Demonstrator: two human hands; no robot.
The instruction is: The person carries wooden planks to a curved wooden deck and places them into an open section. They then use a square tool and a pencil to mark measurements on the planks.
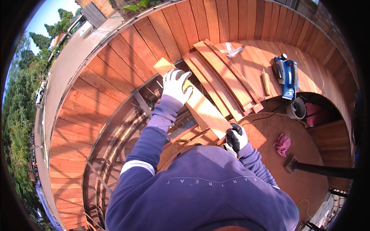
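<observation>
A wooden plank (208, 110) lies slantwise in front of me, its far end toward the curved back wall and its near end by my body. My gloved left hand (176, 86) wraps over the plank near its far end, thumb on one side and fingers on the other. At the near end my right hand (236, 138), in a white and black glove, is closed on the plank's corner; its fingertips are partly hidden. Just right of the plank, several loose boards (223, 79) lie stacked on the bench seat.
On the curved wooden bench (254, 57) rest a blue power tool (286, 77), a wooden-handled tool (266, 82) and metal pieces (232, 50). An open metal frame (142, 102) shows at left. Below are a bucket (296, 108), a pink cloth (282, 145) and a dark post (323, 169).
</observation>
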